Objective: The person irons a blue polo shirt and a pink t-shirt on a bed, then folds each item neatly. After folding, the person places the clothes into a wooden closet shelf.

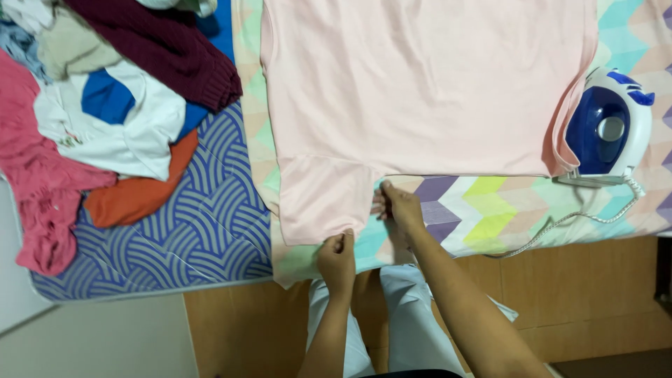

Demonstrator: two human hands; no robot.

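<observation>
On the patterned cover (490, 210), a pink shirt (420, 84) lies flat (sleeve nearest the person). Left hand (337, 259) pinches the sleeve's hem; right hand (399, 206) presses flat-fingered at its underarm edge. An iron (605, 129) stands beside the shirt, clothes (91, 119) heaped well apart.

Patterned mattress (210, 231) carries clothes heap (91, 105), zigzag cloth (483, 210), pink shirt (420, 84), iron (605, 129).

Home bedroom, ironing set-up: patterned mattress (210, 231), pile of mixed clothes (91, 105), steam iron (605, 129) on chevron cloth (483, 210), wooden floor (581, 294).
</observation>
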